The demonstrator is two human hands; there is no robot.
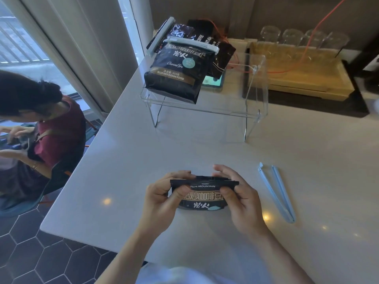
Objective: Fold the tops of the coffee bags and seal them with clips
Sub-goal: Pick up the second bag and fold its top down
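A black coffee bag point(203, 198) with gold lettering stands on the white table near me, its top bent over toward me. My left hand point(162, 198) grips its left top corner, thumb in front and fingers behind. My right hand point(239, 198) holds the right top corner the same way. A light blue clip point(276, 191) lies open in a V on the table, right of my right hand. On a clear acrylic stand point(205, 111) at the back rest more black coffee bags point(176, 72), the front two sealed with pale clips point(191, 45).
A wooden tray point(303, 83) with upturned glasses and an orange cable sits at the back right. A phone point(213, 80) lies behind the bags. Another person point(41, 128) sits left of the table, past its left edge. Dark hexagon floor tiles lie below.
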